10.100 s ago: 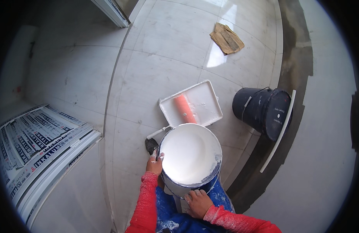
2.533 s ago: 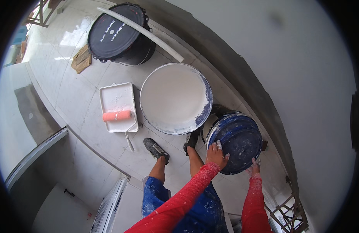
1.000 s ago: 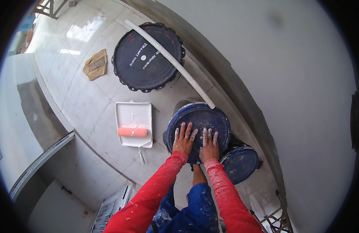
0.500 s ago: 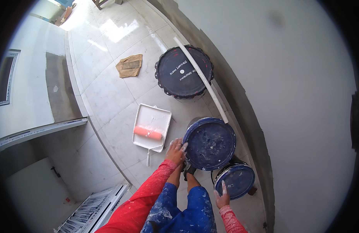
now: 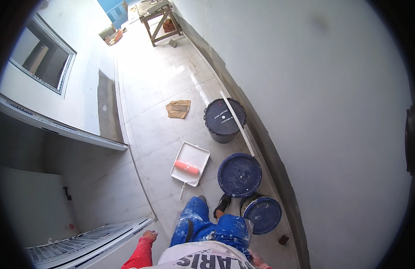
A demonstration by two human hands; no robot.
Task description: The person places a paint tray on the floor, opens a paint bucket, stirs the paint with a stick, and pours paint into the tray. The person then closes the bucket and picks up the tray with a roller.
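My left hand (image 5: 150, 234) is off to my left in a red sleeve, its fingers loosely bent and holding nothing that I can see. Low at my right hip, my right hand (image 5: 256, 258) shows only in part beside my shirt, with its fingers extended. Ahead of my feet lies a white paint tray (image 5: 193, 154), and a paint roller (image 5: 187, 167) with a pink sleeve rests across it. A blue-lidded bucket (image 5: 239, 175) stands right of the tray. Closer to me is a second blue-lidded bucket (image 5: 262, 215). Both hands are apart from the buckets and tray.
A large black-lidded drum (image 5: 221, 123) stands farther on, with a long white pipe (image 5: 236, 120) leaning across it. Brown paper (image 5: 178, 109) lies on the tiles. A wooden trestle (image 5: 159, 22) stands at the far end. Wrapped frames (image 5: 95, 237) are at lower left; a wall runs along the right.
My hands have drawn back from beside the two blue-lidded buckets to my sides. The view has risen and tilted up, so the buckets look smaller and more of the far floor shows.
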